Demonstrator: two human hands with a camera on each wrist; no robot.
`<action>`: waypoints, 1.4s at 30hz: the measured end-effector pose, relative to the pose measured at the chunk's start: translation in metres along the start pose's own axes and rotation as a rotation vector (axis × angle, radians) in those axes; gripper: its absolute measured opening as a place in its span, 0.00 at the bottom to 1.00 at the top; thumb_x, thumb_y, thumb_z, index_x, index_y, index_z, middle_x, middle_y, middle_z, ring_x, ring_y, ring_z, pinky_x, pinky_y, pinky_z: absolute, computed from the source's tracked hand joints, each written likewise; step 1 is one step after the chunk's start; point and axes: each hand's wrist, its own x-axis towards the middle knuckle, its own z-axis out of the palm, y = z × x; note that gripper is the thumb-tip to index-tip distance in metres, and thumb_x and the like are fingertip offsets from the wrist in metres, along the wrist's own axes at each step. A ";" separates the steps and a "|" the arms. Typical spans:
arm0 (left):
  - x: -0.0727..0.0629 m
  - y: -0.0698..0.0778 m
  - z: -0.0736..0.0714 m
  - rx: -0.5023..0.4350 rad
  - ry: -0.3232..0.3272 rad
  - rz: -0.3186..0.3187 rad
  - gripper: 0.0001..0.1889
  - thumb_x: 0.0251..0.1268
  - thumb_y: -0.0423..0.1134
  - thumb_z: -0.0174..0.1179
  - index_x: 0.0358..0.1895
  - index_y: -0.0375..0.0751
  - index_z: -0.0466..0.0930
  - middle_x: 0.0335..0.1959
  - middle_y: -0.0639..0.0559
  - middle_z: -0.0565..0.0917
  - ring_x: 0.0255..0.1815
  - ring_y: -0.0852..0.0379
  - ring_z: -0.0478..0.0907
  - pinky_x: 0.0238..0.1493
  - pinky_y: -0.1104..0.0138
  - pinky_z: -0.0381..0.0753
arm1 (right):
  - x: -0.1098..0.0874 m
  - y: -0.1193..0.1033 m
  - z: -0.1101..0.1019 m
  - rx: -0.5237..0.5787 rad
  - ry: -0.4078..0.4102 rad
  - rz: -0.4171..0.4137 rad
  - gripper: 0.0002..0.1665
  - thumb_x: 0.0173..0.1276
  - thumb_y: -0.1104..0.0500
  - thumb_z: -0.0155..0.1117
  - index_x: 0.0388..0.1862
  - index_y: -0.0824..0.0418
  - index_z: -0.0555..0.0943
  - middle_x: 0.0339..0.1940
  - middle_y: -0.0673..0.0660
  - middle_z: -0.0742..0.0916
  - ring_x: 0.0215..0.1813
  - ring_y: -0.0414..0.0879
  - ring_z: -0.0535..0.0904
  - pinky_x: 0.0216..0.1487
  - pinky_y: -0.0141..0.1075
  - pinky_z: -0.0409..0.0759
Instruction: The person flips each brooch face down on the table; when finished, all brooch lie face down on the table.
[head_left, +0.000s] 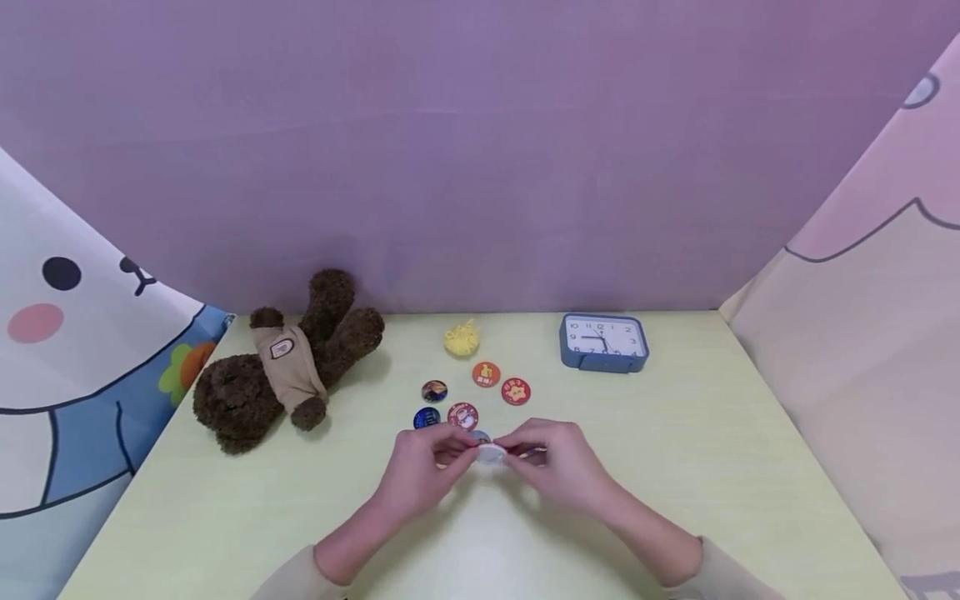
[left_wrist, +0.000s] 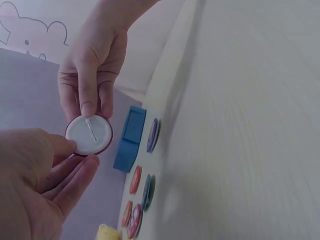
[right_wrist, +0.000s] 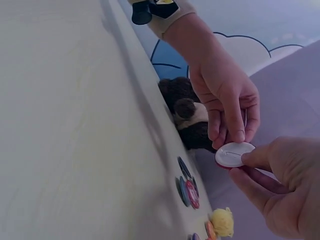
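At the far left of the table [head_left: 720, 467], beside a cloth [head_left: 82, 350] printed with a big white cartoon face, a brown plush bear [head_left: 288, 367] in a tan shirt lies with its head toward the near left and its legs toward the back. Next comes the left hand [head_left: 427, 462], its thumb and fingers pinching one edge of a round badge [head_left: 491, 453]. Just beyond that hand lie a dark blue badge [head_left: 427, 417] and, behind it, a dark badge with gold [head_left: 434, 391]; a red-and-white badge [head_left: 462, 416] sits just right of the blue one. A fluffy yellow ball [head_left: 462, 339] rests farther back. The held badge is above the table between the two hands, its white back (a metal pin [left_wrist: 91, 129] shows on it) facing the person. Past it lie an orange badge [head_left: 486, 374] and a red badge with a star [head_left: 516, 391]. The right hand [head_left: 555, 458] pinches the opposite edge, thumb by the pin. Farther right, near the back, a blue clock [head_left: 603, 342] faces the person.
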 end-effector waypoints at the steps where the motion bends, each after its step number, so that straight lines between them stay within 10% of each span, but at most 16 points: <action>1: 0.001 0.001 0.002 -0.009 -0.001 0.004 0.06 0.64 0.28 0.73 0.41 0.42 0.90 0.36 0.47 0.94 0.33 0.62 0.91 0.37 0.76 0.88 | -0.001 0.000 -0.003 0.003 0.011 0.009 0.14 0.68 0.68 0.75 0.50 0.57 0.93 0.43 0.52 0.93 0.44 0.39 0.91 0.45 0.30 0.90; 18: 0.008 0.008 0.011 -0.153 -0.159 -0.007 0.22 0.54 0.25 0.78 0.55 0.29 0.88 0.41 0.39 0.91 0.35 0.60 0.91 0.39 0.72 0.90 | -0.006 0.005 -0.017 0.103 0.031 0.076 0.16 0.67 0.71 0.74 0.52 0.62 0.91 0.47 0.60 0.92 0.46 0.48 0.91 0.45 0.31 0.91; 42: 0.013 -0.003 0.027 0.321 -0.307 0.081 0.21 0.56 0.38 0.81 0.54 0.37 0.90 0.38 0.53 0.88 0.37 0.63 0.82 0.40 0.78 0.83 | -0.013 0.023 -0.001 -0.181 -0.060 -0.007 0.21 0.57 0.67 0.83 0.52 0.62 0.90 0.41 0.51 0.90 0.44 0.42 0.89 0.46 0.28 0.89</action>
